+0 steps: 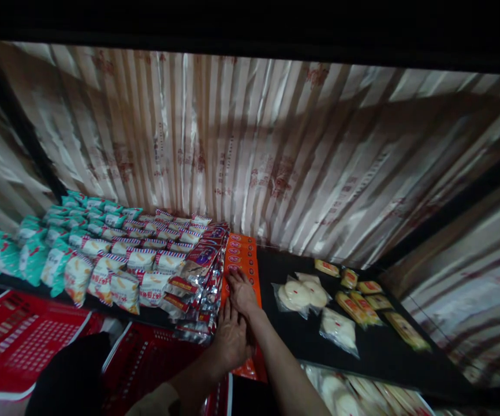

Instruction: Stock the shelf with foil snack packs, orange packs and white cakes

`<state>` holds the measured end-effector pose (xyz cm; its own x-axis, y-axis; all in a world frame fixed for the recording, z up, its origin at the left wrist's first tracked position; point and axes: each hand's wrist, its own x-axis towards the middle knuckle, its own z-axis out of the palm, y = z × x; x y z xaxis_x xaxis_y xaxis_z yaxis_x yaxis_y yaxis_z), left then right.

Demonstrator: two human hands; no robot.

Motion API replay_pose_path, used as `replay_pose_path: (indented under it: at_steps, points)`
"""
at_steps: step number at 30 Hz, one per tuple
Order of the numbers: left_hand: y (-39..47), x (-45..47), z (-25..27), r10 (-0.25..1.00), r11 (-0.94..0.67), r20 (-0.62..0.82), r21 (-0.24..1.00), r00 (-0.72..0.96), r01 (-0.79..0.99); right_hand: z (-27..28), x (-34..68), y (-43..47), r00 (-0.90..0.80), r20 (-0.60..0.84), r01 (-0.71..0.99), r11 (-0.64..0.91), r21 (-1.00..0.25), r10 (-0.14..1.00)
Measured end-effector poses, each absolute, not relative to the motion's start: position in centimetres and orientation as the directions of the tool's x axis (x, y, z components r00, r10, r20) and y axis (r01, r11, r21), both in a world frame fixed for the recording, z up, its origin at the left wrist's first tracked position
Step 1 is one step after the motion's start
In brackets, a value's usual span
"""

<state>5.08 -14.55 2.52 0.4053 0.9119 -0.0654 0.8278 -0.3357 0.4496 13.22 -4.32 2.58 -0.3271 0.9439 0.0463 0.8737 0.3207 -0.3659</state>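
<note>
An orange strip of printed packets [250,257] lies on the black shelf, running from the back curtain to the front edge. My right hand [242,292] rests on it midway, fingers stretched out and touching its surface. Nearer the front, my left hand [230,341] lies on the same strip with its fingers extended, close below my right hand. Both hands cover part of the packets. Directly left of my hands are stacked dark red and silver snack packets [202,260], some hanging towards the shelf's front edge.
Rows of white striped snack bags [141,260] and teal bags [55,263] fill the shelf's left side. Clear packs of round white flatbreads [295,294] and yellow packets [354,306] lie at right. Red baskets [29,335] stand below in front. A wrinkled curtain [241,144] hangs behind.
</note>
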Motion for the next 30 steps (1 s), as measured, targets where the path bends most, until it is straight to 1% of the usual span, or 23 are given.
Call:
replay_pose_path:
  at_steps: [5, 8, 11, 15, 17, 20, 25, 27, 30]
  points:
    - [-14.4, 5.3, 3.1, 0.928, -0.266, -0.098, 0.502, 0.359, 0.823, 2.1, 13.3, -4.0, -0.326, 0.039, 0.876, 0.317, -0.363, 0.945]
    - [-14.3, 5.5, 3.8, 0.93, -0.237, -0.124, 0.52, 0.347, 0.821, 2.1, 13.3, -3.8, -0.32, 0.062, 0.862, 0.317, -0.394, 0.946]
    - [-14.3, 5.6, 4.9, 0.93, -0.201, -0.169, 0.507, 0.326, 0.838, 2.3, 13.4, -3.8, -0.291, 0.162, 0.816, 0.333, -0.473, 0.943]
    - [-14.5, 5.7, 5.7, 0.937, -0.183, -0.169, 0.507, 0.305, 0.842, 2.9, 14.2, -4.4, -0.238, 0.332, 0.721, 0.395, -0.57, 0.913]
    - [-14.6, 5.7, 5.7, 0.938, -0.183, -0.173, 0.49, 0.3, 0.853, 3.1, 14.8, -5.3, -0.191, 0.382, 0.696, 0.399, -0.597, 0.904]
    - [-14.5, 5.9, 5.4, 0.938, -0.206, -0.168, 0.434, 0.304, 0.877, 2.8, 16.2, -7.2, -0.064, 0.432, 0.688, 0.354, -0.634, 0.899]
    - [-14.4, 6.3, 5.2, 0.943, -0.24, -0.134, 0.357, 0.304, 0.903, 0.9, 19.1, -11.1, 0.089, 0.456, 0.666, 0.288, -0.688, 0.885]
    - [-14.6, 6.4, 5.2, 0.94, -0.263, -0.117, 0.346, 0.32, 0.901, 0.1, 20.2, -12.5, 0.14, 0.455, 0.652, 0.264, -0.711, 0.879]
    - [-15.7, 6.2, 5.3, 0.931, -0.317, -0.054, 0.371, 0.361, 0.873, -0.9, 21.3, -14.2, 0.196, 0.448, 0.615, 0.246, -0.749, 0.872]
